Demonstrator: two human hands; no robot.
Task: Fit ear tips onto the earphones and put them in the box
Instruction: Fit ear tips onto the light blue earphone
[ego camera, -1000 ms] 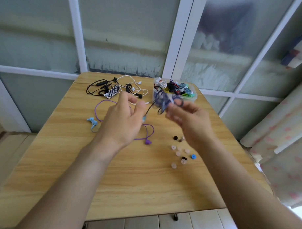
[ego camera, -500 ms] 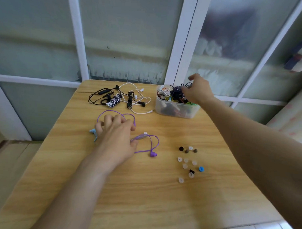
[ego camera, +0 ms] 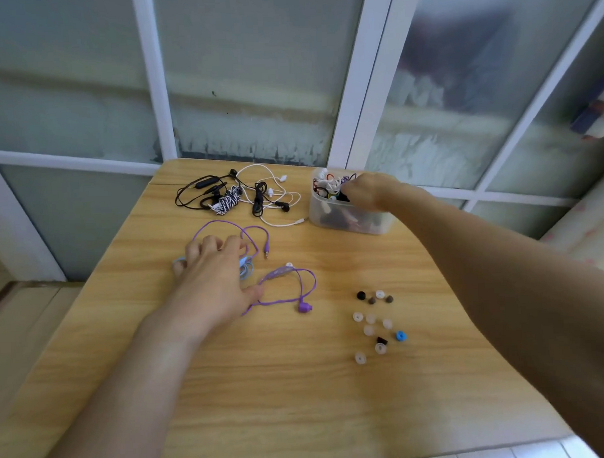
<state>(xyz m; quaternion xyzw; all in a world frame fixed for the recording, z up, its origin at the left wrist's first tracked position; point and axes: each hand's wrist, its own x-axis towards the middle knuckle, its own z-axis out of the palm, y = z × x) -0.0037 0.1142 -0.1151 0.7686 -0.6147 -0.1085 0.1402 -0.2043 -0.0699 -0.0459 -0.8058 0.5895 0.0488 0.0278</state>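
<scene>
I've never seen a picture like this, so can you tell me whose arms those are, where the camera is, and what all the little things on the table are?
The camera sits on a person's head, looking down, so the arms are that person's own. On the wooden table lie tangled earphones. The left hand rests on a light blue pair, beside a purple pair. The right hand reaches into a clear plastic box full of earphones; what its fingers hold is hidden. The small dots are loose ear tips, soft caps for earphones: black, brown, clear, one blue. More black and white earphones lie at the back.
</scene>
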